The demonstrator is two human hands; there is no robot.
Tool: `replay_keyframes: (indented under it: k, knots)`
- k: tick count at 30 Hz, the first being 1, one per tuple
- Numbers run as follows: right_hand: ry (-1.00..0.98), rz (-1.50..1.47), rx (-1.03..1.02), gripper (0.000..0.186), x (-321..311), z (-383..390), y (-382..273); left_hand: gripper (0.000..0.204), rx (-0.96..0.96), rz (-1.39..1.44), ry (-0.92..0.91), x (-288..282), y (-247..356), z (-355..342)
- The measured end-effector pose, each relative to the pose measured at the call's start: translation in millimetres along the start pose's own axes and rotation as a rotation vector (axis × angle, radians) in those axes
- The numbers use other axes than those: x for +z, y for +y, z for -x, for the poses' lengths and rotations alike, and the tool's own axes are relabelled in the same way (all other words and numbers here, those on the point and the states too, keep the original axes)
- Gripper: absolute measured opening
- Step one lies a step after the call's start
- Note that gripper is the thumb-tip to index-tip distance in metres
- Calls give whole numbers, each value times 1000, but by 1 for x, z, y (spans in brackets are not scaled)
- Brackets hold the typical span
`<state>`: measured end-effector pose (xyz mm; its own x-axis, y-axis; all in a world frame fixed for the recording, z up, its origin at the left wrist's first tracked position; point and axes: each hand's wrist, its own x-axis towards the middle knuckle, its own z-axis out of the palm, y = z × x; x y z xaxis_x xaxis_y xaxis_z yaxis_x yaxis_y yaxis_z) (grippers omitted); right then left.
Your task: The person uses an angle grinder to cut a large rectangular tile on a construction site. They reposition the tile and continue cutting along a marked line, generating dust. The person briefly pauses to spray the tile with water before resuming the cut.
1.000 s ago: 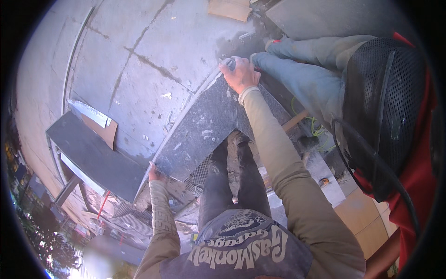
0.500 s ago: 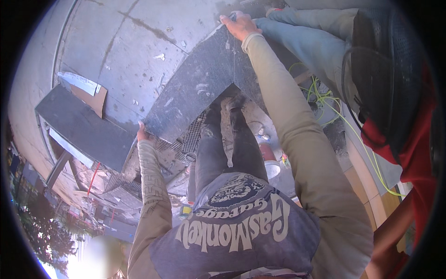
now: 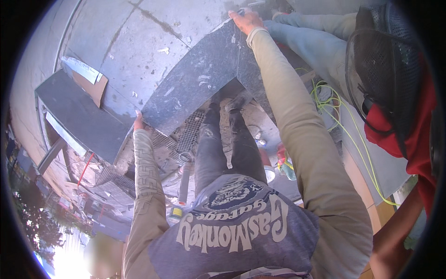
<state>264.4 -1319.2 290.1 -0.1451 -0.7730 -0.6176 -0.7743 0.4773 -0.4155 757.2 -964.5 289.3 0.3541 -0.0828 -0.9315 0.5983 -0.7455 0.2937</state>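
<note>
A long dark grey slab (image 3: 195, 81) with pale smudges lies across the far middle, above my legs. My left hand (image 3: 139, 122) grips its near left end, thumb up along the edge. At the far right end of the slab, my right hand (image 3: 248, 22) is closed over the top edge; its fingertips are partly hidden. A second dark panel (image 3: 241, 60) meets the slab at a thin seam beneath my right arm. To the left lies another dark slab (image 3: 81, 116), with a piece of brown cardboard (image 3: 93, 88) on its far edge.
A co-worker's legs (image 3: 316, 35), dark mesh cap (image 3: 385, 60) and red sleeve (image 3: 399, 139) are close on my right. A yellow-green cord (image 3: 346, 118) trails there. Black mesh (image 3: 188, 135), a grey tube (image 3: 185, 181) and a yellow can (image 3: 175, 213) lie beside my legs.
The view has shifted slightly, bringing the grey tube and can into fuller sight. Both hands keep their grip on the slab, which barely moves against the floor. The co-worker's cap has shifted.
</note>
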Motion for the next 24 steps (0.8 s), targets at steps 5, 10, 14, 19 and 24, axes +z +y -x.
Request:
replay_keyframes:
  k: [5,10,14,19,24]
  knots:
    - [-15,-52,-50,99,8,-24,23,70,11,-51,56,11,-2,8]
    - [4,-45,-26,103,11,-32,23,70,50,-122,185,14,-3,1]
    - [35,-126,-81,89,16,-27,21,71,59,-120,159,-8,-10,-16]
    - [-25,-197,-154,72,18,-30,23,68,58,-13,156,-17,-13,-30]
    - [2,-174,-103,66,11,-23,25,65,36,-101,106,6,-3,-5]
